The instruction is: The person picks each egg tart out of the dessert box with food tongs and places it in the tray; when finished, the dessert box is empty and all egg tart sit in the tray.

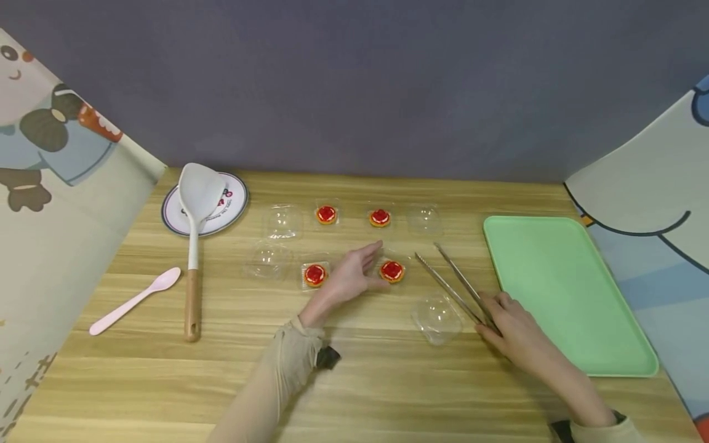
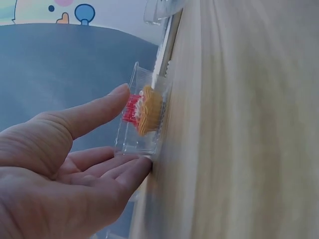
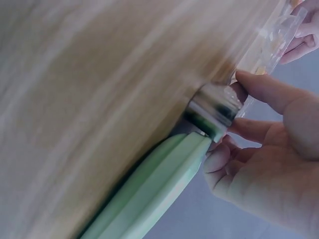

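Note:
My left hand (image 1: 354, 274) reaches to the left side of a small tart (image 1: 392, 271) with a red top, which sits in a clear plastic box. In the left wrist view, the thumb and fingertips lie close about this box (image 2: 134, 144), fingers fairly straight; whether they press on it I cannot tell. Metal tongs (image 1: 451, 283) are gripped near their closed end by my right hand (image 1: 515, 329), between thumb and fingers. Their tips are spread and point toward the boxed tart, apart from it. An empty clear lid (image 1: 437, 317) lies left of the right hand.
Three more red-topped tarts (image 1: 315, 275) sit in clear boxes, with several clear lids (image 1: 283, 220) around. A green tray (image 1: 559, 289) lies at the right. At the left are a white ladle (image 1: 192, 246) with a wooden handle, lying over a plate (image 1: 238, 197), and a pink spoon (image 1: 135, 300).

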Demonstrator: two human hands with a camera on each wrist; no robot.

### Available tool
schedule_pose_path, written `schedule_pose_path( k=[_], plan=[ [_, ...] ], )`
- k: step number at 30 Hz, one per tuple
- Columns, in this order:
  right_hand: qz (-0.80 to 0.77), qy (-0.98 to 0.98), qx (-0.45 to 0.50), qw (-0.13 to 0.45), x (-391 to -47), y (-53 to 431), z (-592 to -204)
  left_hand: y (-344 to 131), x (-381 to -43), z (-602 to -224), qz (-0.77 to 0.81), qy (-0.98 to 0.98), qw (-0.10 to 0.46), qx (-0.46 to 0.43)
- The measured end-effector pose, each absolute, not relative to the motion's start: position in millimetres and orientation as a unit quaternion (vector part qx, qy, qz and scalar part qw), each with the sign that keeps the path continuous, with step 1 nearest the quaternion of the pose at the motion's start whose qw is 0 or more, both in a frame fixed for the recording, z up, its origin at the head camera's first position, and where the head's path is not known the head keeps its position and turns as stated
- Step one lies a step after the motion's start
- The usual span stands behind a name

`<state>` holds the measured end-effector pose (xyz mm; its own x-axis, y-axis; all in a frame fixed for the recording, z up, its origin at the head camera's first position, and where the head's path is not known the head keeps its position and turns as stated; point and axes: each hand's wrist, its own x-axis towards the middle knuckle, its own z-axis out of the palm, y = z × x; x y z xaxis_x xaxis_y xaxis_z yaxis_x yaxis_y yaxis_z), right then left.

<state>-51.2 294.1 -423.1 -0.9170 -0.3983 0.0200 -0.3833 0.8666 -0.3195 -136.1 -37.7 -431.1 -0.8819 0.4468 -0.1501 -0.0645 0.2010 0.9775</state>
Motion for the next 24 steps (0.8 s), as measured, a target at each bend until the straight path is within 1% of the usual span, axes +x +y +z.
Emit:
schedule_pose_path(
  k=[4, 9, 13, 16, 22, 24],
  plan=[
    [-0.160, 0.966, -0.201, 0.022, -50.8, 293.7, -423.0, -36.2, -133.9, -434.5, 0.620, 0.749, 0.195, 0.127],
    [-0.162, 0.966, -0.197, 0.034, -50.8, 293.9, -422.2, -32.9, -133.2, -438.7, 0.601, 0.770, 0.171, 0.131],
    [-0.163, 0.966, -0.198, 0.034, -50.5, 293.7, -424.0, -31.5, -131.5, -439.0, 0.592, 0.779, 0.165, 0.125],
    [-0.166, 0.965, -0.201, 0.020, -49.5, 293.4, -426.8, -30.7, -129.0, -440.0, 0.580, 0.792, 0.150, 0.120],
    [-0.185, 0.961, -0.207, -0.019, -46.5, 295.6, -427.4, -27.8, -120.1, -443.2, 0.552, 0.822, 0.086, 0.114],
    [-0.192, 0.958, -0.212, -0.033, -46.5, 297.7, -425.4, -28.0, -117.0, -443.2, 0.558, 0.819, 0.078, 0.109]
  ],
)
